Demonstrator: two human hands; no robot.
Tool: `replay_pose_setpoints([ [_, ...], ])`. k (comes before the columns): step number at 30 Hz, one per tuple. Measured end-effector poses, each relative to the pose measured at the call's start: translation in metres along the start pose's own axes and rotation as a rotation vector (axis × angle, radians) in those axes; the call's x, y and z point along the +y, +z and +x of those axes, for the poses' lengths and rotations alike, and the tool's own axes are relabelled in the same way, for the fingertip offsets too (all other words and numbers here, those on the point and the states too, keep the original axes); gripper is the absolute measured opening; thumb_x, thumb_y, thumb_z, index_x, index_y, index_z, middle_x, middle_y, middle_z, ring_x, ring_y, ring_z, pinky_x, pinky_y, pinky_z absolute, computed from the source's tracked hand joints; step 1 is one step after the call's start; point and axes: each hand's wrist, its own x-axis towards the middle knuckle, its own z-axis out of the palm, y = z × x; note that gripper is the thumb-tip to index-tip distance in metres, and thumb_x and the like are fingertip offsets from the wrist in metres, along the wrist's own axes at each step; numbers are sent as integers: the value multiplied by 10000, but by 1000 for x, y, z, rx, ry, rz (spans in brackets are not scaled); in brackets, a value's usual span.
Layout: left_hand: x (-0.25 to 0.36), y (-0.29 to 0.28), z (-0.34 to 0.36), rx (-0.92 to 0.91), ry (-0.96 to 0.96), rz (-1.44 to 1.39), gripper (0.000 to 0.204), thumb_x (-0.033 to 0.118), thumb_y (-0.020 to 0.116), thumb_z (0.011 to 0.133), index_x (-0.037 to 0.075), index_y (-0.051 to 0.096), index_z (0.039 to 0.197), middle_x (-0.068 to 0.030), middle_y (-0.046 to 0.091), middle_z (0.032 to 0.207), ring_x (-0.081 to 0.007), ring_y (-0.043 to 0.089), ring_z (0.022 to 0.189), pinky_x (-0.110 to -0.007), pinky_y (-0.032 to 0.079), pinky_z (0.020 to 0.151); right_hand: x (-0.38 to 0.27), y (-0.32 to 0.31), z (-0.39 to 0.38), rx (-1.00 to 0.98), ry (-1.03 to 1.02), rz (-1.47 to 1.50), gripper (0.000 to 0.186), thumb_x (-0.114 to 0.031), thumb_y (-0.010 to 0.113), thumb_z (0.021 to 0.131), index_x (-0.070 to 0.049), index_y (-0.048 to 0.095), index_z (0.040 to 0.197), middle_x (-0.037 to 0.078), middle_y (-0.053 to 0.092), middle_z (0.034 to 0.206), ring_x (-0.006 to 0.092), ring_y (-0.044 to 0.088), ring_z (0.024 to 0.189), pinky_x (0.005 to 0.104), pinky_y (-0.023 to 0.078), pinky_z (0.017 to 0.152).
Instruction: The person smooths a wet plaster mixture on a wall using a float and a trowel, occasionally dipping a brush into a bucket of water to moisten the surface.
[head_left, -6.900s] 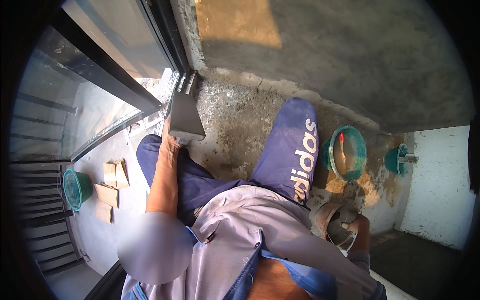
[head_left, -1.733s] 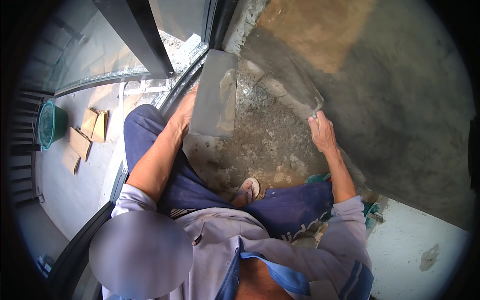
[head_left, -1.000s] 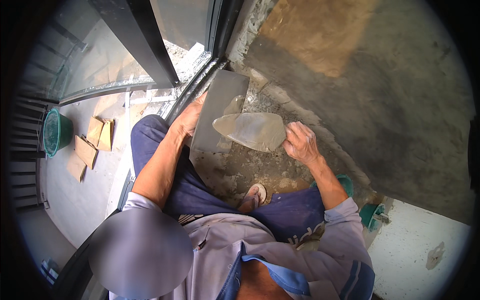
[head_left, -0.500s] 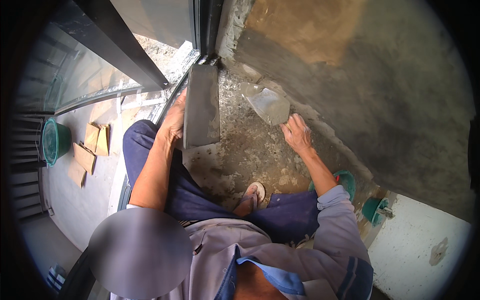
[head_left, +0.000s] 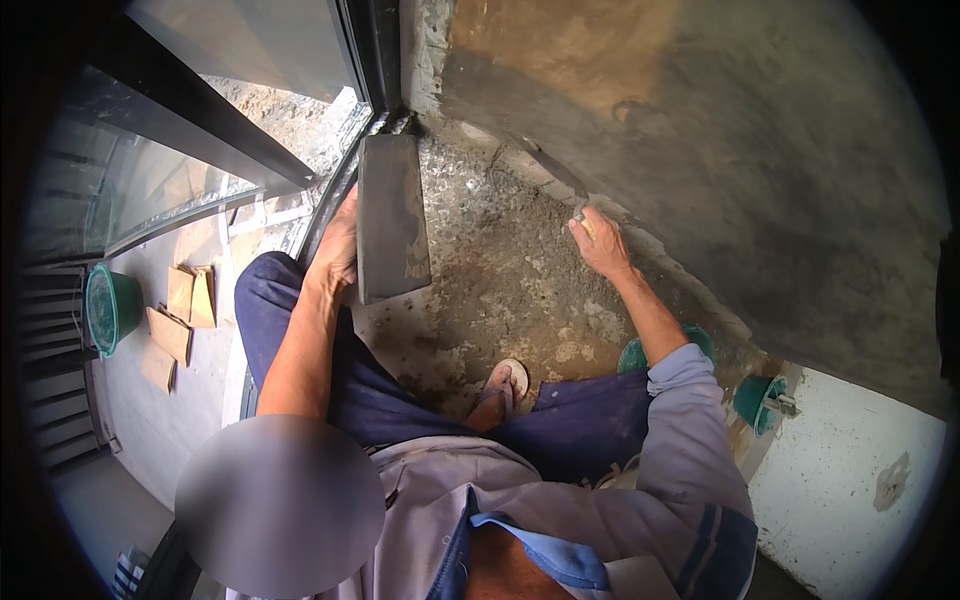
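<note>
Trowel point(head_left: 562, 178) up at one o'clock, and you've got it in your right hand point(head_left: 600, 245), that grip curled closed round the yellowish handle! The blade shows nearly edge-on, a thin dark sliver along the foot of the grey wall point(head_left: 750, 200); whether it touches, I cannot tell.

Over to half past ten: your left hand point(head_left: 337, 240) has hold of the grey board point(head_left: 388, 220) by its left side, fingers hidden underneath (so how tightly that grip closes, I cannot tell). The board stands lengthwise, well apart from the trowel, with rough, blotchy floor point(head_left: 490, 270) between them.

A sandalled foot point(head_left: 507, 385) sits at six o'clock. Past your right forearm, near half past three, a green tub point(head_left: 700, 343) peeks out, partly covered; farther that way is a smaller green bucket point(head_left: 752, 402). Out at nine, another green bucket point(head_left: 118, 308) stands near folded brown cardboard point(head_left: 170, 335), and the dark door frame point(head_left: 215, 120) slants across ten o'clock.
</note>
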Motion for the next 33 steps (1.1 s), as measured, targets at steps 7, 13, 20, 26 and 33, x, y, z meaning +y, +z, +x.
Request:
replay_pose_setpoints([
  [7, 3, -10, -4, -18, 2, 6, 408, 114, 537, 1028, 116, 497, 1434, -57, 659, 1147, -142, 676, 890, -290, 606, 721, -28, -83, 6, 3, -63, -53, 267, -261, 574, 979, 3, 538, 978, 248, 615, 843, 462, 609, 796, 503, 466, 719],
  [13, 8, -9, -3, -67, 47, -56, 423, 123, 551, 1026, 114, 484, 1443, -47, 655, 1149, -130, 672, 891, -277, 600, 722, -66, -61, -8, -120, -18, -169, 277, -272, 550, 988, 5, 546, 985, 255, 638, 854, 471, 621, 780, 537, 472, 709],
  [20, 6, -9, -1, -132, 76, -159, 505, 169, 607, 1004, 117, 435, 1476, -56, 644, 1189, -134, 677, 911, -289, 608, 745, -77, -52, 40, -129, -15, -374, 299, -253, 530, 985, 43, 566, 1004, 299, 672, 945, 497, 644, 884, 555, 504, 764],
  [26, 14, -11, -6, -216, 128, -146, 540, 205, 639, 985, 117, 434, 1477, -48, 645, 1206, -138, 677, 967, -298, 605, 793, -122, -97, 33, 57, -157, -265, 241, -243, 550, 981, -5, 523, 963, 264, 632, 858, 485, 612, 811, 549, 461, 702],
  [33, 17, -5, -6, -234, 143, -109, 578, 212, 663, 970, 115, 419, 1485, -28, 629, 1234, -119, 646, 1049, -306, 576, 884, -93, -33, 38, -208, -25, -469, 307, -290, 510, 990, 15, 551, 995, 272, 663, 888, 496, 632, 826, 562, 488, 757],
])
